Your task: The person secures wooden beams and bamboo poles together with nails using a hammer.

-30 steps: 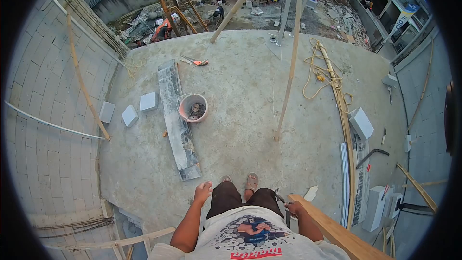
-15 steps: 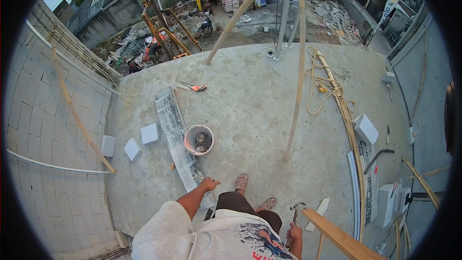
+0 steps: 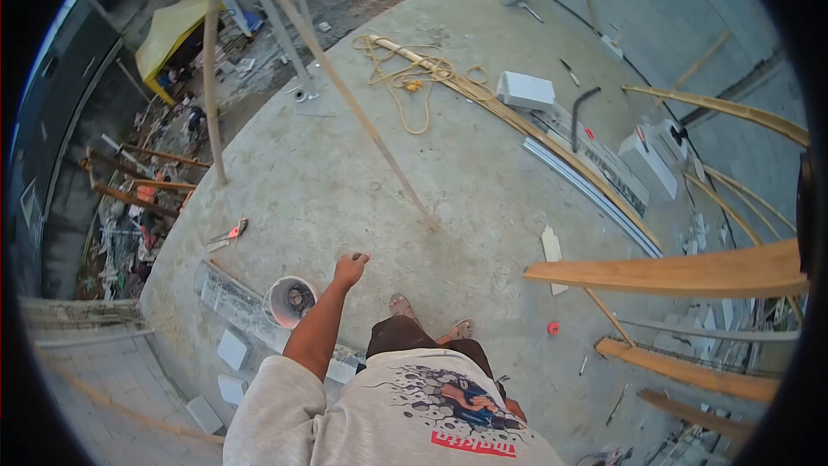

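Observation:
My left hand [image 3: 350, 269] reaches out above the concrete floor, to the right of the bucket [image 3: 291, 301]. Its fingers are curled closed; whether something small is in them cannot be made out. The bucket is pale, with dark contents, and stands by a long grey-smeared board [image 3: 226, 290]. My right hand [image 3: 515, 409] is low at my side, mostly hidden by my shirt. Beside it only a small bit of the hammer [image 3: 503, 381] shows; half a second ago that hand plainly gripped it.
Wooden beams [image 3: 673, 269] rise on the right, by a red round item [image 3: 553, 328] on the floor. Slanting poles [image 3: 345, 95] stand ahead. Yellow rope [image 3: 414, 78] lies along bamboo. White blocks [image 3: 232, 349] sit at left. A handsaw [image 3: 239, 229] lies near the slab edge.
My view has swung to the right, bringing more beams into sight. My left hand has lifted forward, away from the board. The right hand and hammer have slipped mostly behind my shirt.

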Demonstrator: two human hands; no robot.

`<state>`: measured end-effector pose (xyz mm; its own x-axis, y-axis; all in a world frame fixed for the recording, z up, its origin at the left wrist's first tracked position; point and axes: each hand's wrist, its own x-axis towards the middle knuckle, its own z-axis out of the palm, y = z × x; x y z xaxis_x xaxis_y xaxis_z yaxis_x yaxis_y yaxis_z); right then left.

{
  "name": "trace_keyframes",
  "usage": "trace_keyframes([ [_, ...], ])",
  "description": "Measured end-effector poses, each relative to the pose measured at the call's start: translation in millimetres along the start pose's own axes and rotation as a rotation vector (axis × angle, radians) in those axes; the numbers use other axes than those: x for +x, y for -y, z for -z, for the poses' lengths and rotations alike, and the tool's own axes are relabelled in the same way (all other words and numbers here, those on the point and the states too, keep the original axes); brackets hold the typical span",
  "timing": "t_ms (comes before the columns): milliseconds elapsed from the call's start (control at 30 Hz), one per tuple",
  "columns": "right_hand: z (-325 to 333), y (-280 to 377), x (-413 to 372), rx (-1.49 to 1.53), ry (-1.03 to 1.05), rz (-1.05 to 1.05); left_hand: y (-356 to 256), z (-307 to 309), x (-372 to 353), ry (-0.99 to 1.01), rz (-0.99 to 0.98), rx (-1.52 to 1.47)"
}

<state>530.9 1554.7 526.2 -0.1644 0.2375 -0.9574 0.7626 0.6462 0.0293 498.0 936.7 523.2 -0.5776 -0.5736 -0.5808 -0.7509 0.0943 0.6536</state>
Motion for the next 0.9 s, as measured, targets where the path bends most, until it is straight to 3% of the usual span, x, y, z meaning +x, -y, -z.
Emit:
trace_keyframes([
  [67, -32.1, -58.7, -27.8, 0.379, -0.047, -0.137, -20.2, -28.4, -8.7, 0.202, 0.111, -0.197],
  [100, -40.8, -67.5, -14.6, 0.913, 0.064, -0.373, -13.5, -44.3, -3.8, 0.294, 0.148, -0.251],
  [133, -48.7, -59.5, -37.7, 1.103, -0.008, -0.256, -7.0, -56.3, -0.2, 0.406, 0.184, -0.261],
  [167, -52.2, -62.4, -25.2, 1.143, -0.025, -0.294, -27.6, -68.5, -28.0, 0.41, 0.168, -0.082],
  [200, -48.5, -45.4, -55.7, 1.182, -0.182, -0.234, -21.2, -80.5, -32.7, 0.489, 0.178, -0.026],
  [300, -44.6, -57.4, -21.7, 1.221, -0.269, -0.207, -21.4, -108.8, -54.9, 0.696, 0.248, 0.331],
  [400, -32.2, -70.2, -9.4, 1.209, -0.296, -0.155, -34.0, -127.2, -70.6, 0.756, 0.211, 0.585],
  [467, -14.7, -77.6, -17.0, 1.277, -0.249, -0.199, -30.6, -142.6, -58.4, 0.839, 0.012, 0.712],
  [500, -0.4, -80.9, -22.1, 1.335, -0.207, -0.24, -38.8, -154.4, -57.4, 0.849, 0.007, 0.722],
  [567, 15.6, -101.2, -5.4, 1.46, -0.241, -0.282, -60.0, -169.7, -56.4, 0.675, 0.251, 0.429],
  [733, 69.1, -222.4, 7.5, 2.005, -0.55, -0.226, -122.9, -210.4, -51.8, 0.684, 0.098, 0.344],
  [767, 98.6, -234.9, -49.3, 2.131, -0.658, -0.335, -133.4, -215.5, -49.7, 0.698, 0.051, 0.316],
  [833, 136.6, -286.5, -90.2, 2.145, -0.92, -0.424, -150.5, -226.7, -45.1, 0.73, 0.026, 0.331],
  [900, 166.8, -335.4, -144.4, 2.22, -1.158, -0.41, -158.1, -233.1, -34.4, 0.723, 0.011, 0.357],
])
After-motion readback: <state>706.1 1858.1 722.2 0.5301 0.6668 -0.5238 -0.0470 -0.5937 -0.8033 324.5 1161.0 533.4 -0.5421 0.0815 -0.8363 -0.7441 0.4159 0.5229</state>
